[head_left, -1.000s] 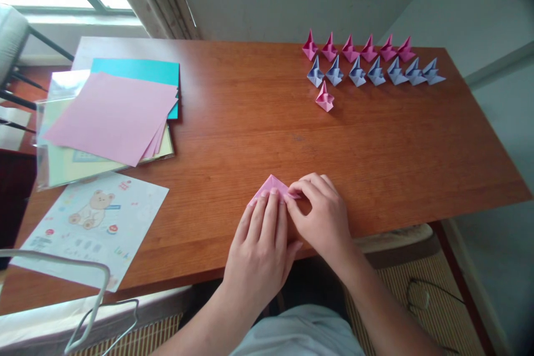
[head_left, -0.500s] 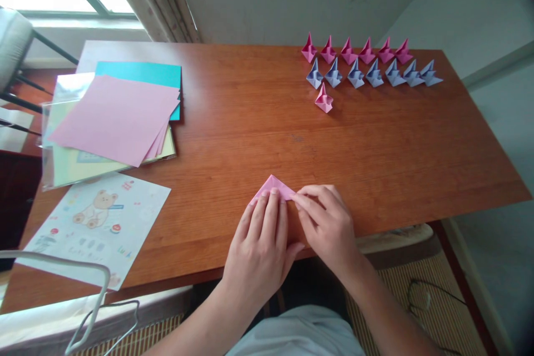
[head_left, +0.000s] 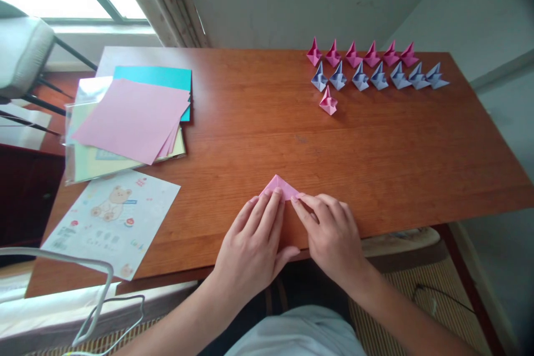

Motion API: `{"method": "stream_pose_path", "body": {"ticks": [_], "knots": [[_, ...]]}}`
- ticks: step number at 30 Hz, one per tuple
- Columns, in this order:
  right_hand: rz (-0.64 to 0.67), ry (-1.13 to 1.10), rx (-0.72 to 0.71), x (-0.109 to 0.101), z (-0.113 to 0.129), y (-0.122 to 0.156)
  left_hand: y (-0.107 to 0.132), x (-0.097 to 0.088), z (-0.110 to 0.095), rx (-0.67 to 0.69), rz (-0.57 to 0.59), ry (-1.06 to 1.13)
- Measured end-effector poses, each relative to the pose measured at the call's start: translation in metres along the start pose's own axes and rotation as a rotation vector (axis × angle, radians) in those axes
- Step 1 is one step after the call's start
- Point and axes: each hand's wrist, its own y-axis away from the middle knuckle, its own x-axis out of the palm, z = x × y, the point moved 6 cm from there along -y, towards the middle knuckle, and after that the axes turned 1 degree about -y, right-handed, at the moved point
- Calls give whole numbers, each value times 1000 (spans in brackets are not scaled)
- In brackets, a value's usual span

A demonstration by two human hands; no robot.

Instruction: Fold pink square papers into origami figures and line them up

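A small piece of folded pink origami paper [head_left: 287, 188] lies near the table's front edge, its peak pointing away from me. My left hand [head_left: 252, 242] rests flat over its left and lower part, fingers stretched out and pressing down, thumb spread to the right. At the paper's right corner, my right hand [head_left: 331, 228] pinches the tip between thumb and index finger. The lower edge of the paper is hidden under my left fingers. Beyond it stands a finished pink folded figure [head_left: 329, 103].
Dark pink figures [head_left: 354, 55] and lilac figures [head_left: 360, 78] stand in two rows at the back right. Pink sheets [head_left: 133, 117] lie over a teal sheet [head_left: 158, 77] on the left. A bear-printed sheet [head_left: 112, 228] and a white bent tube [head_left: 106, 283] are nearer.
The view has shifted slightly, so the table appears further right. My right fingers have moved a little at the paper's right corner; my left hand still presses on the paper.
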Motion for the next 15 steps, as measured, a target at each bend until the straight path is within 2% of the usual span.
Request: {"method": "stream_pose_path", "body": {"ticks": [9,15], "knots": [[3,-14,2,-1,-1,-1,28,-17,34,-33,5,-128],[-20,-232,22,-4,-11,-14,31,-16,42,-28,3,-93]]}}
